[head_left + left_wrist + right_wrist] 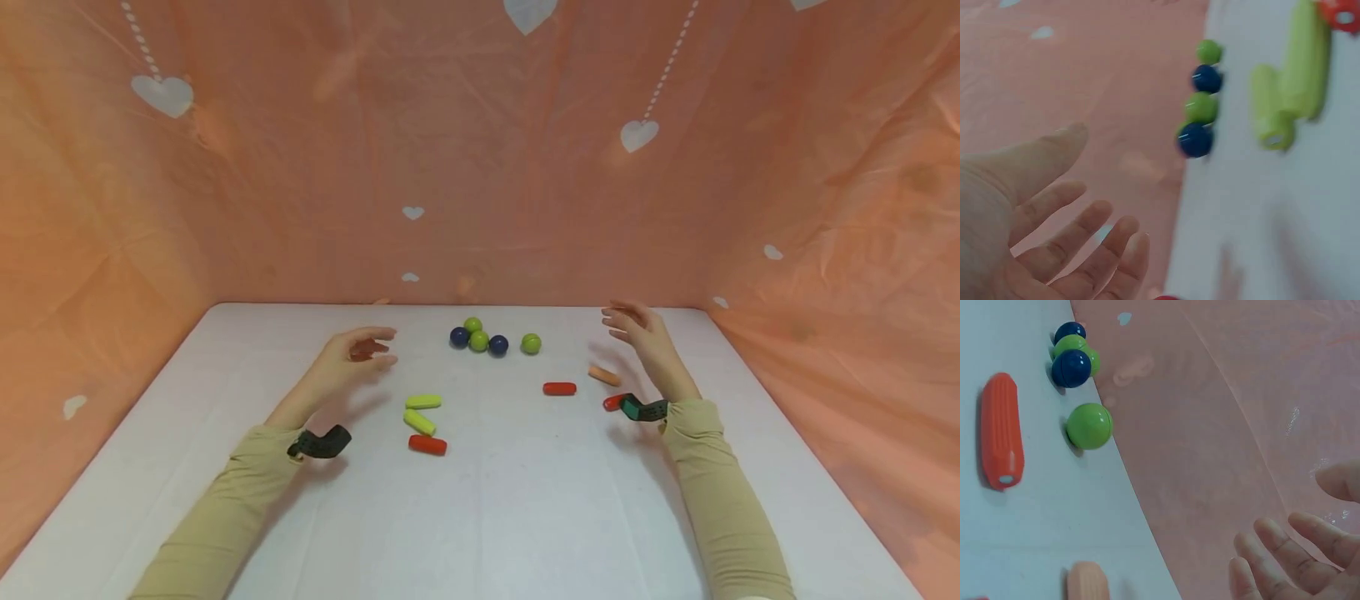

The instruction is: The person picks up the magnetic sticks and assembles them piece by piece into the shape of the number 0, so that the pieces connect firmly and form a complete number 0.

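My left hand (347,360) hovers over the left side of the table, fingers spread and holding nothing; the left wrist view shows its loosely bent fingers (1060,250). Nearest to it lie two yellow-green ridged sticks (423,402) and a red ridged stick (427,445). On the right, my right hand (651,346) hangs raised with relaxed fingers and nothing in it. By that arm are an orange stick (604,376), a red stick (559,388) and another red stick (612,403), partly hidden behind the wrist camera.
Toward the back of the white table (480,517) sit glossy balls: a dark blue ball (459,337), another dark blue ball (498,345), and green balls, one green ball (531,343) standing apart. An orange cloth (465,150) with pale hearts encloses the table's back and sides.
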